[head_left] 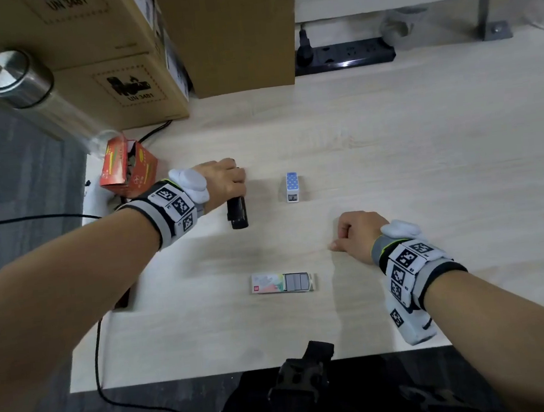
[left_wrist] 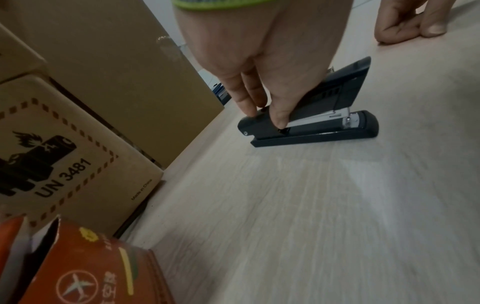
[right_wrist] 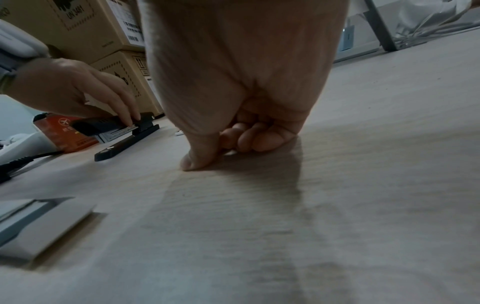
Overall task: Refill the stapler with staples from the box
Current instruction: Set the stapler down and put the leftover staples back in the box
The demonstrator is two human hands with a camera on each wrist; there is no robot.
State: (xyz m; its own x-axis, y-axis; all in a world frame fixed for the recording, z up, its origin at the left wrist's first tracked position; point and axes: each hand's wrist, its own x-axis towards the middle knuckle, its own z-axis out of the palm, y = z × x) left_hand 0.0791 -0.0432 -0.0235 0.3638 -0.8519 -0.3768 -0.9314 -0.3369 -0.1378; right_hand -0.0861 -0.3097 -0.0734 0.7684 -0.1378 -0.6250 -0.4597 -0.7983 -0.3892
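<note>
1. The dark, long-bodied plastic stapler (left_wrist: 309,121) stands on the pale wood-grain surface (head_left: 392,146), left of centre. The left hand (left_wrist: 259,67) holds it at the hinge end, thumb on one side and fingers curled over the other; its top cover is tilted up, showing the metal channel underneath.

2. The right hand (head_left: 359,232) holds nothing — fingers curled under, thumb tip and knuckles resting on the surface, well apart from the stapler.

3. The small white cardboard staple box (head_left: 283,282) lies near the front edge with its tray slid partly out, grey strips of staples showing. It sits between the two hands, touched by neither.

4. Risks, as I judge them:
   - The left grip sits near the hinge, so the base may skid or tip if the cover is pushed further.
   - The cover may spring shut on fingers or on a strip being loaded.
   - A staple strip is brittle — a hard pinch, or dragging it out of the tray at an angle, could snap it and scatter pieces.
   - The light box may slide when a strip is picked one-handed.

5. A small blue-and-white dotted box (head_left: 292,187) stands just right of the stapler, where a reaching hand could knock it.
</note>
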